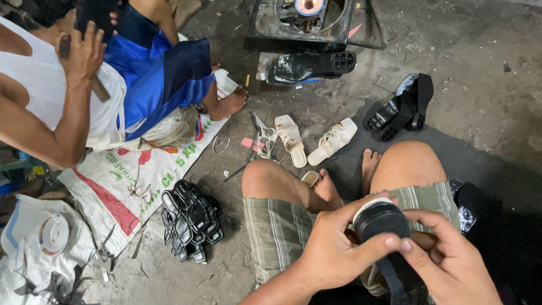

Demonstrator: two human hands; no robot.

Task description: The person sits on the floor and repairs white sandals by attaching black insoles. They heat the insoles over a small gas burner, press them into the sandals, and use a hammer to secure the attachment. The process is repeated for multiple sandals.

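Nearby, cream sandals [313, 141] lie beyond black sole [381, 220].

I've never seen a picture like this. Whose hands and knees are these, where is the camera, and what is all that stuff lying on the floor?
The camera sits on a person's head and looks down, so the knees and both hands at the bottom belong to the wearer, who sits on a concrete floor. The left hand and the right hand together hold a black shoe sole with a pale inner layer and a black strap hanging from it.

In front of the knees lie two cream sandals. Left of the wearer's leg is a pile of black soles. Farther off are chunky black heeled soles and one more black sole beside a dark machine.

At the upper left sits a second person on a printed sack, holding something dark of their own.
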